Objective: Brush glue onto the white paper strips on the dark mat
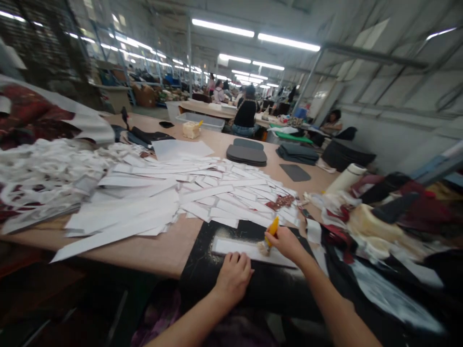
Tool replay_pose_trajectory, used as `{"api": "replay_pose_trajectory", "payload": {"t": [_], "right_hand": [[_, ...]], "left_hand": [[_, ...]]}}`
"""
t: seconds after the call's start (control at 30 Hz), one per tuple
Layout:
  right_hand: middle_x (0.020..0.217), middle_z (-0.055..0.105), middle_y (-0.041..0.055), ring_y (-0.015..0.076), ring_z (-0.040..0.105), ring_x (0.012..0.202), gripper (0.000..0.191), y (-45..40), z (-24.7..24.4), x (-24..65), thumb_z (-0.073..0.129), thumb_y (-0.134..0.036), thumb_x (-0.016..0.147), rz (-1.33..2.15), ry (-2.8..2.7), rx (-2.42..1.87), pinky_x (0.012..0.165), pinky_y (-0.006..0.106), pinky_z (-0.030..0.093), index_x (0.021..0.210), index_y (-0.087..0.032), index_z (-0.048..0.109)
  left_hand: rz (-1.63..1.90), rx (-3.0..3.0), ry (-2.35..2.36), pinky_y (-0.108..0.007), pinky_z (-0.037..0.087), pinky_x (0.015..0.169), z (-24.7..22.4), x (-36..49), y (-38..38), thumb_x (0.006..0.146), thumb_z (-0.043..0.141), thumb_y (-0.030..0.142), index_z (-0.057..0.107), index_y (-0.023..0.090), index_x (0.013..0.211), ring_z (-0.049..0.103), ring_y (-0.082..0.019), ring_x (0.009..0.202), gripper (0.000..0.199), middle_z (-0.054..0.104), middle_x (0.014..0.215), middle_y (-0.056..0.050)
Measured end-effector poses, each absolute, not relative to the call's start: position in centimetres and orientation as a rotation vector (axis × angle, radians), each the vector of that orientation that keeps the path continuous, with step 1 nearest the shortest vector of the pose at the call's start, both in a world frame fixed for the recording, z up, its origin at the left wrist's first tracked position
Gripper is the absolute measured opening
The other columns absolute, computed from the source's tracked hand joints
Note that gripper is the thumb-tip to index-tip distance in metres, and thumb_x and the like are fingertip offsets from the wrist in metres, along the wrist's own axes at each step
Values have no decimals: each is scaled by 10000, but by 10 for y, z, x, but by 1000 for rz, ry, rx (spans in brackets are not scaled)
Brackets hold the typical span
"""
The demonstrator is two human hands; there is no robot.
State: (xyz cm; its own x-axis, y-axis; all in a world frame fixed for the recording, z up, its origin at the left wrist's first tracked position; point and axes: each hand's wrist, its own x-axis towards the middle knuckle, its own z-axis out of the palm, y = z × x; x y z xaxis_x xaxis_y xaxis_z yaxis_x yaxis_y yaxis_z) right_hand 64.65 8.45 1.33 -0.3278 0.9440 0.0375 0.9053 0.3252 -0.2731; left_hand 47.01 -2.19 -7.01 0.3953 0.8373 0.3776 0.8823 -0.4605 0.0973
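Down on the black mat [197, 262] lies a white strip [235, 246], and the right hand [285, 242] grips a yellow brush [274, 226], bristles against it! The left hand [235, 275] holds nothing, palm down, fingertips at the strip's near edge. Loose white pieces [210, 193] crowd just beyond the mat.

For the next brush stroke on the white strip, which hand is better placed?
Probably the right hand: it holds the yellow-handled brush at the white strip. The left hand rests at the strip's near edge.
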Motion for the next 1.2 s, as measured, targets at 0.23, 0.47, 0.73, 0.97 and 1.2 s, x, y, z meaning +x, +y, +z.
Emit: {"api": "replay_pose_trajectory", "payload": {"t": [0.23, 0.47, 0.73, 0.97, 1.2], "right_hand": [[699, 663, 97, 206, 613, 680, 310, 44, 19, 753, 429, -353, 829, -75, -2032, -1969, 632, 278, 395, 756, -149, 650], [658, 629, 54, 186, 583, 682, 281, 16, 2, 743, 428, -335, 808, -20, -2011, -1797, 679, 286, 416, 732, -169, 642], [672, 631, 74, 204, 589, 694, 311, 9, 4, 766, 422, -367, 820, -92, -1847, -1883, 697, 305, 423, 744, -157, 638], [763, 664, 86, 219, 607, 754, 346, 7, 0, 764, 426, -423, 809, 112, -1609, -1898, 719, 314, 443, 828, -167, 658], [807, 664, 61, 179, 599, 689, 359, 9, -14, 749, 403, -432, 844, 265, -1504, -1686, 686, 290, 446, 1021, -188, 598]], "left_hand": [[-554, -2607, -1566, -413, 386, 810, -52, 509, 5, 860, 421, 172, 595, 144, 784, 504, -231, 837, 192, 567, 829, -80], [-269, -2953, -1412, -353, 430, 721, -39, 566, 31, 851, 410, 128, 614, 135, 853, 528, -239, 886, 204, 592, 887, -94], [-209, -2998, -1408, -315, 438, 690, -29, 595, 51, 852, 401, 132, 626, 138, 865, 531, -218, 878, 226, 582, 904, -103], [-279, -3005, -1424, -333, 444, 707, -30, 616, 51, 829, 396, 99, 633, 124, 863, 535, -228, 888, 241, 588, 887, -116], [-438, -2989, -1610, -286, 425, 734, -38, 600, 54, 822, 437, 173, 626, 158, 821, 561, -184, 842, 189, 605, 871, -74]]}}
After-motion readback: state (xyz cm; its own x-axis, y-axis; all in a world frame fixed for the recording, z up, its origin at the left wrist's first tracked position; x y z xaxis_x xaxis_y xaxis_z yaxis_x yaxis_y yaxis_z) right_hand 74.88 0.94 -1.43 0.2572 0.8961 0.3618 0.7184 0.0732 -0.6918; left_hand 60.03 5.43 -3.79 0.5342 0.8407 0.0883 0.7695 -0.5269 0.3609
